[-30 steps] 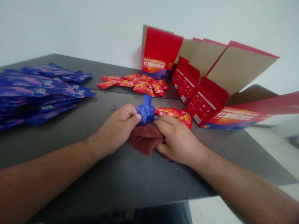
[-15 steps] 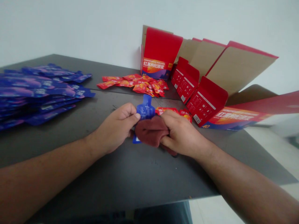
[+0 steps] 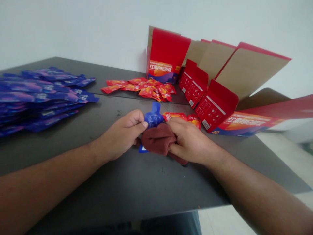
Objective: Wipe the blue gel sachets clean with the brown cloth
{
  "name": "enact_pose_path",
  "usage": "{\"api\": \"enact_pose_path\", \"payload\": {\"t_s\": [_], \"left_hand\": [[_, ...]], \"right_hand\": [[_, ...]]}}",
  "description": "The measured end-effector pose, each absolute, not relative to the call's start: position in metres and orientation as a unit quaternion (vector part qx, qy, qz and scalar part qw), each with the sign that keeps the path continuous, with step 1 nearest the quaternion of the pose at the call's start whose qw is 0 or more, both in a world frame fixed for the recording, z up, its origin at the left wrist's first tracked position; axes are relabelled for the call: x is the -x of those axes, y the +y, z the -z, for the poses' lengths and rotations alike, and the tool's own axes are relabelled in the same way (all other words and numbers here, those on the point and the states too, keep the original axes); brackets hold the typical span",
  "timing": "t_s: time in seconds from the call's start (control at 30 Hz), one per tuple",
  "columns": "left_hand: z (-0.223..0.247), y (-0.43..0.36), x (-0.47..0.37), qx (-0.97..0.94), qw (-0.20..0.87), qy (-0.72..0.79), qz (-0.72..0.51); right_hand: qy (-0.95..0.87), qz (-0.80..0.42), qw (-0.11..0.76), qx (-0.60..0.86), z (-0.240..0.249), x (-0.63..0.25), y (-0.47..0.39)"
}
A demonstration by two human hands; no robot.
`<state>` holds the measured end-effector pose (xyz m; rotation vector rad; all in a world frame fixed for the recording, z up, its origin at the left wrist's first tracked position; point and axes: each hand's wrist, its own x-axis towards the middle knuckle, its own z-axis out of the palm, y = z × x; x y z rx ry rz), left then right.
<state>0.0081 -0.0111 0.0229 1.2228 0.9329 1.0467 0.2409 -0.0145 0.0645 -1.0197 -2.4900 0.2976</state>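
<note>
Above the middle of the table, my left hand [image 3: 127, 132] pinches the side edge of a blue sachet [image 3: 153, 119], its narrow tab pointing away from me. My right hand [image 3: 189, 138] is closed on a folded brown cloth [image 3: 158, 138], which lies against the sachet and covers its middle. Below the cloth a lower blue corner of the sachet shows. A few red sachets [image 3: 174, 116] lie on the table just behind my right hand, partly hidden by it.
A large pile of blue sachets [image 3: 46, 94] covers the left of the dark table [image 3: 137, 189]. Red sachets [image 3: 144, 87] lie in a heap at the back. Open red cartons [image 3: 217, 104] stand at the right with raised flaps, and another red carton [image 3: 163, 62] stands behind the heap.
The blue sachet's top has tilted and shifted slightly to the right. The cloth has moved very slightly toward me; both hands keep their hold.
</note>
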Motion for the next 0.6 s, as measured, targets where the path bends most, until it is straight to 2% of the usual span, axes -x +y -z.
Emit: {"api": "enact_pose_path", "payload": {"t_s": [0.17,0.37,0.53,0.6], "left_hand": [[-0.0202,-0.0107,-0.0063,-0.531,0.627,0.393,-0.413],[-0.0143,-0.0089,-0.0038,-0.563,0.599,0.407,-0.398],[-0.0159,-0.0079,-0.0009,-0.597,0.588,0.39,-0.383],[-0.0183,-0.0088,-0.0013,-0.604,0.578,0.399,-0.376]], "right_hand": [[-0.829,-0.106,0.311,0.452,-0.0687,-0.2422,-0.0099],[-0.863,-0.119,0.249,0.424,-0.0675,-0.2426,-0.0103],[-0.827,-0.112,0.309,0.455,-0.0692,-0.2439,-0.0081],[-0.836,-0.124,0.295,0.445,-0.0706,-0.2438,-0.0081]]}}
